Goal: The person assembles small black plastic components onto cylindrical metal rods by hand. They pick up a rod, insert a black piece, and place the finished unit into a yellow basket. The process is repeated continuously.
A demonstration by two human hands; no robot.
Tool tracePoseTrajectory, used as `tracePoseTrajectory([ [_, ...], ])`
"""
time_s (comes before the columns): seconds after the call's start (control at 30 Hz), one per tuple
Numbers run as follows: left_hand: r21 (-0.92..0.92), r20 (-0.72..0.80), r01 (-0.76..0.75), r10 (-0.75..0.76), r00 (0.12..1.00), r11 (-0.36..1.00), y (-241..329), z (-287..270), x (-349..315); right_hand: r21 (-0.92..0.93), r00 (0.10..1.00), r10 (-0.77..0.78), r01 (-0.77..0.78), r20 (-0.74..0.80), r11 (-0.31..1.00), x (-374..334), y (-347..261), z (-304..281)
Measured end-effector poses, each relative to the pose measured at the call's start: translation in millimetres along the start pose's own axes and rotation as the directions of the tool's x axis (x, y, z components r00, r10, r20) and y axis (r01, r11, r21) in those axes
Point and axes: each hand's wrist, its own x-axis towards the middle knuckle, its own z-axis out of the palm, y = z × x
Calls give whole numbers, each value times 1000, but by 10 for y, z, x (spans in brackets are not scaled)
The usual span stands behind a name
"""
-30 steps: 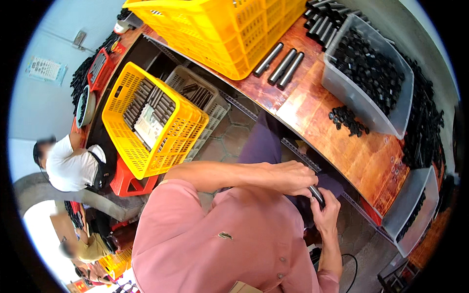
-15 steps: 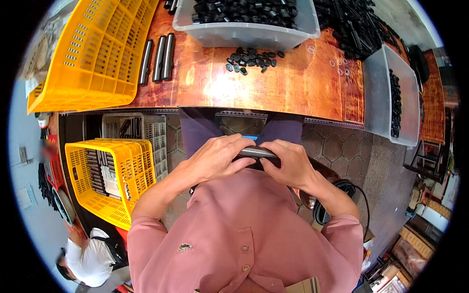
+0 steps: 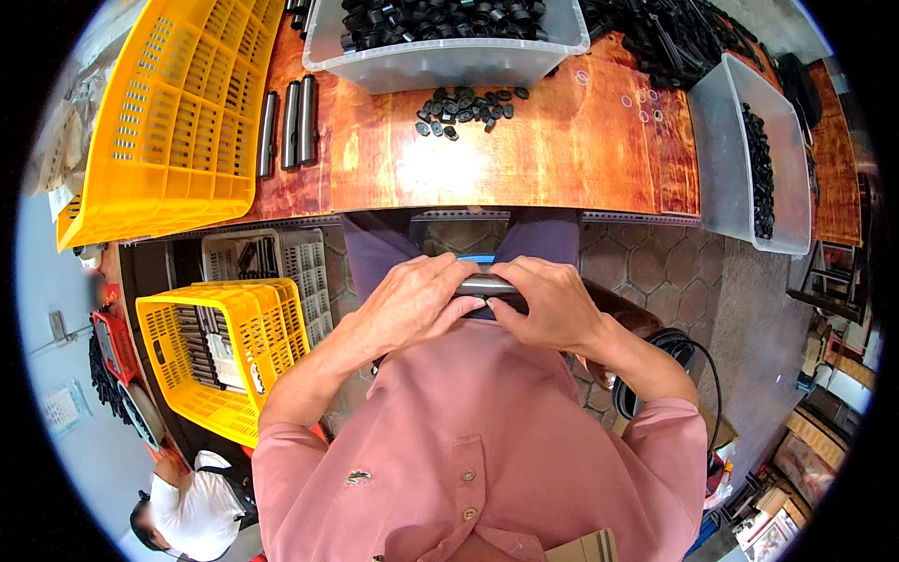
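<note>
Dark tube [image 3: 493, 285] in 2 hands [image 3: 419, 295], black parts [image 3: 440, 22] in clear bin [image 3: 431, 70]

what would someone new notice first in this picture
Probably the big yellow crate at upper left, beside three shiny rods on the reddish table. Next, the clear bin heaped with small black pieces at top centre. Mid-view, the left grip and right grip hold a dark tube.

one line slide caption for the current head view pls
Left hand and right hand grip a dark tube before a wooden table bearing small black parts.
</note>
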Motion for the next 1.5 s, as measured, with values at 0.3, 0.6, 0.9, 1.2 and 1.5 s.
tracePoseTrajectory([
  [0.3,-74,62,68,-64,996,995,99,-27,79,-49,999,33,-32,33,998,-46,61,-57],
  [0.6,-178,133,108,-85,987,978,73,-35,44,-52,1000,-8,10,30,999,-82,151,-3],
  [0.9,-214,117,40,-15,993,976,93,-49,40,-73,992,-118,115,-42,991,-63,87,-32],
  [1.2,-67,-16,50,-51,999,997,139,-21,10,-67,992,-99,94,-75,993,-57,50,-53],
  [1.5,-134,25,113,-111,993,985,160,-53,44,39,997,-45,47,-61,998,-71,115,25],
])
